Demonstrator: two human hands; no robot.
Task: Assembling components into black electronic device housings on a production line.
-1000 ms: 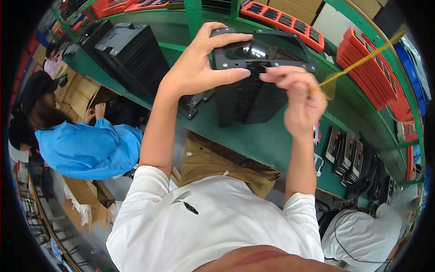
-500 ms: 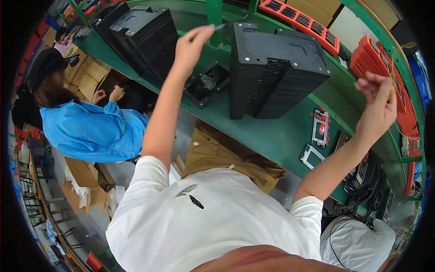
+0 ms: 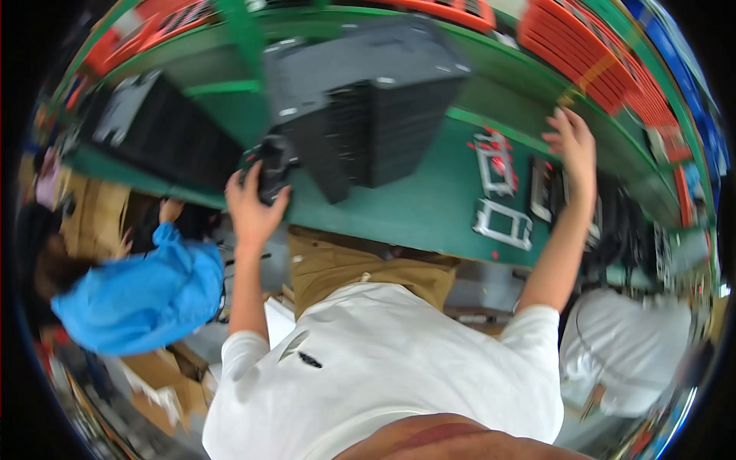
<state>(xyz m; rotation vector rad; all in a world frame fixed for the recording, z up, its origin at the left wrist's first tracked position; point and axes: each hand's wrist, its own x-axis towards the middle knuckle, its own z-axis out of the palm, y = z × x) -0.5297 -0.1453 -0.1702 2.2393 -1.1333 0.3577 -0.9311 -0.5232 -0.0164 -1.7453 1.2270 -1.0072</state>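
The picture is blurred by motion. My left hand [image 3: 251, 201] is closed around a small black plastic part [image 3: 270, 170] at the front edge of the green bench [image 3: 414, 207], just left of a tall stack of black frames [image 3: 368, 107]. My right hand [image 3: 573, 144] is stretched out to the right with fingers spread and nothing in it, above a row of black parts [image 3: 541, 188] standing on edge.
Two pale frames with red bits [image 3: 495, 164] [image 3: 503, 222] lie between the stack and the row. A second black stack [image 3: 161, 132] stands left, red trays [image 3: 584, 47] at the back right. A person in blue [image 3: 138, 295] sits left, one in white [image 3: 636, 345] right.
My left hand has dropped from high above the bench to its front edge and closed on the black part. My right hand has come down and spread open. The view has swung right.
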